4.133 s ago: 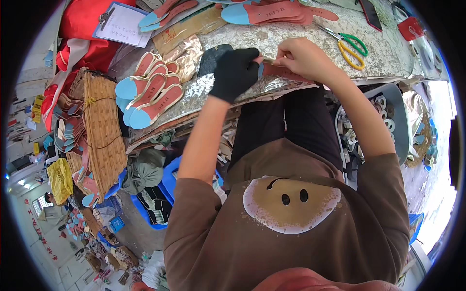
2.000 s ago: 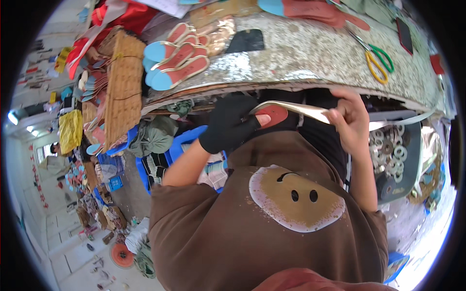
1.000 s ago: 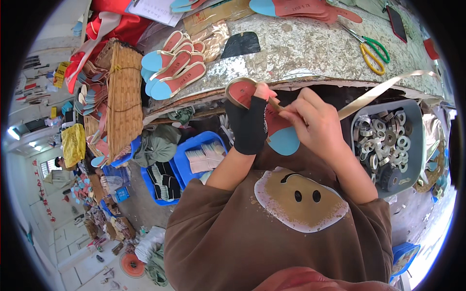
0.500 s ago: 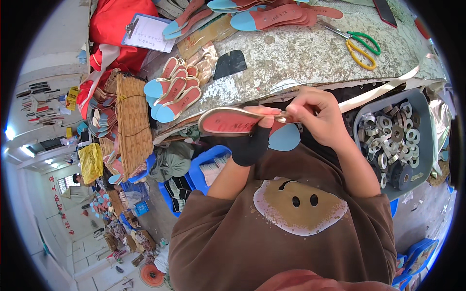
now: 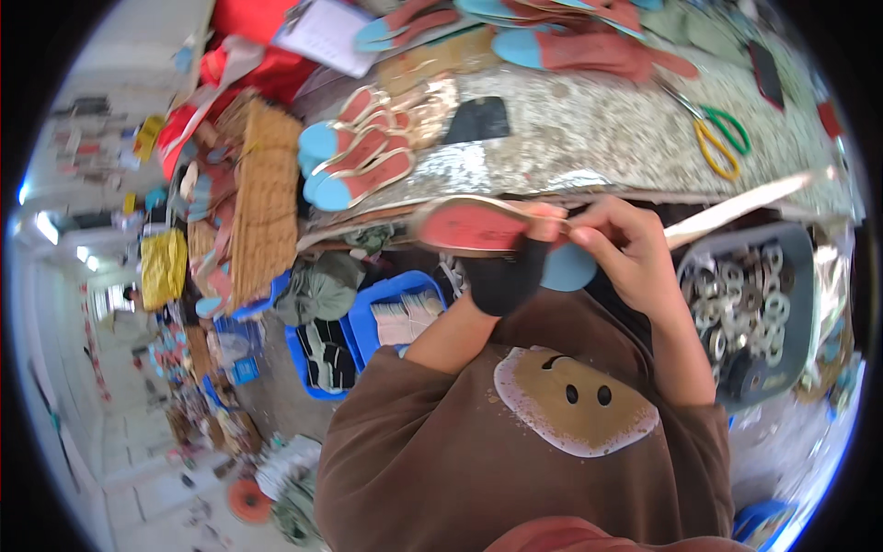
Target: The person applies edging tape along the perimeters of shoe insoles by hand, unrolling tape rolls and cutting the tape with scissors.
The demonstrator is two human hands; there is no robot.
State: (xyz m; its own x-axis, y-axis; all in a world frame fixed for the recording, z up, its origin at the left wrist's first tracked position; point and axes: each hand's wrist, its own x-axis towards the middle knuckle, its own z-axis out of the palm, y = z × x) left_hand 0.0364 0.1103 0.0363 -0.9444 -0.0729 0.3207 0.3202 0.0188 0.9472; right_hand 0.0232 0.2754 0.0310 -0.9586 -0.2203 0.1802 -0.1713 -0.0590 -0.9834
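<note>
My left hand [image 5: 506, 271], in a black fingerless glove, is closed around a shoe insole [image 5: 474, 226]. The insole is red with a pale band along its edge at the heel and light blue at the toe. My bare right hand [image 5: 630, 244] pinches a thin pale strip at the insole's edge, close to the left fingertips. A long cream strip [image 5: 736, 210] runs from behind my right hand to the right along the table edge. Finished-looking insoles [image 5: 363, 152] with pale rims lie in a pile at the left of the worn table [image 5: 579, 120].
Yellow-and-green scissors [image 5: 717, 138] and a dark phone [image 5: 765, 75] lie on the table's right. More insoles [image 5: 579, 53] are stacked at the back, near a clipboard [image 5: 326, 37]. A grey bin [image 5: 798, 304] of tape rolls stands right. Blue crates [image 5: 359, 322] and a woven basket [image 5: 265, 202] stand left.
The view has shifted, so the scene sits further right and the picture is blurrier. Both hands keep their hold on the insole and strip, with the fingertips still close together.
</note>
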